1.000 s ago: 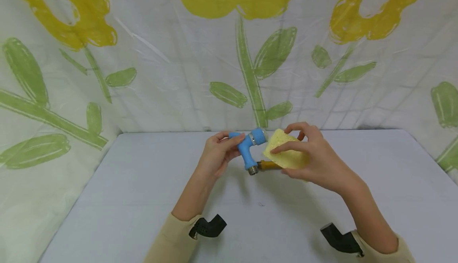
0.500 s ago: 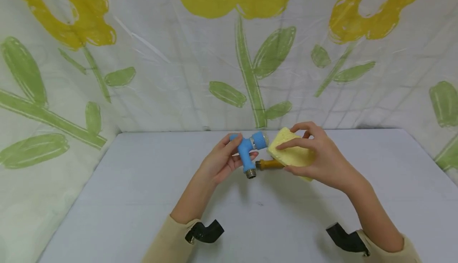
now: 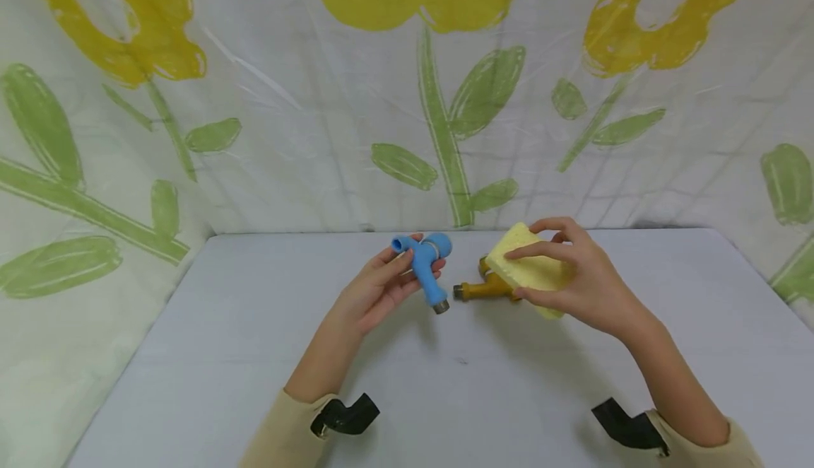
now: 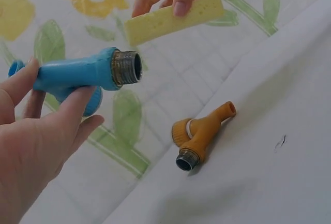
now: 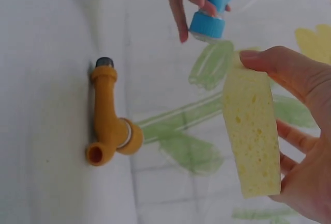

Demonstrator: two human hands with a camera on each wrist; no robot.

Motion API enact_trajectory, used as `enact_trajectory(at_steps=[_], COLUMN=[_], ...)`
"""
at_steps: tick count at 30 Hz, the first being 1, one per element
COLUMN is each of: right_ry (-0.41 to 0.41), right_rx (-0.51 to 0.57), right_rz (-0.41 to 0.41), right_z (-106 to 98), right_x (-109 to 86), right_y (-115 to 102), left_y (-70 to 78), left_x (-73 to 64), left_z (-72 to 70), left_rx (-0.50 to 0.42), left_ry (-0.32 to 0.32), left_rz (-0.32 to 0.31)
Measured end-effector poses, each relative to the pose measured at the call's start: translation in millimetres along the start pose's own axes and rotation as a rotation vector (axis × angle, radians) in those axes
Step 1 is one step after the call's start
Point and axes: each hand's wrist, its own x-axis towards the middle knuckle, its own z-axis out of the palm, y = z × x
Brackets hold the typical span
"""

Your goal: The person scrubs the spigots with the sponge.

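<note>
In the head view, my left hand [image 3: 381, 288] holds a blue faucet [image 3: 425, 270] above the table, pinched between thumb and fingers. Its threaded metal end points down toward me and its round knob faces away to the right. My right hand [image 3: 585, 284] grips a pale yellow sponge [image 3: 531, 259] by its edges, apart from the faucet. Behind and below the sponge an orange faucet [image 3: 486, 289] lies on the table, partly covered in the head view. The left wrist view shows this orange faucet [image 4: 207, 131] whole, touched by neither hand.
A white table [image 3: 210, 355] spreads under both hands. Behind it hangs a white sheet [image 3: 286, 136] painted with yellow flowers and green leaves. Black curved mounts [image 3: 346, 415] sit on both wrists.
My left hand has moved left and turned the blue faucet, so its spout opening now shows. My right hand has drawn the sponge to the right, uncovering more of the orange faucet.
</note>
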Motion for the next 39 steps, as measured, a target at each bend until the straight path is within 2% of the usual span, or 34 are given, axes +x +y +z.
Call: enact_trajectory(at_steps=[3,7,10,15,22,29,35,39], right_ry=[0.006,0.024,0.031,0.021,0.037,0.032,0.053,0.087], right_rx=[0.033,0.078,0.089,0.101,0.075,0.061,0.029,-0.003], right_rz=[0.040,0.116,0.168,0.242,0.281,0.343,0.363,0.360], right_z=[-0.6,-2.2,-3.3,-2.6,-0.3,0.1,0.9,3.2], right_x=[-2.2,-6.1,-8.6,-11.5,-15.0,-16.6,-18.9,-20.3], right_y=[4.9,11.6,15.9,22.2,31.3,41.2,51.0,60.0], left_y=[2.1,4.6,7.0,10.9,14.2,12.8,10.9,9.4], left_x=[-3.4,-5.9,-7.6,-10.6,-8.5,-5.2,1.4,6.2], left_z=[-5.7,-12.1,-14.6,-15.9,-15.2,-22.4,-30.8,-35.8], left_rx=[0.019,0.133,0.255,0.441,0.685,0.900,1.001,1.049], left_ry=[-0.041,-0.050,-0.039,-0.020,0.023,0.100,0.125,0.152], left_rz=[0.013,0.050,0.073,0.076,0.054,0.096,0.154,0.154])
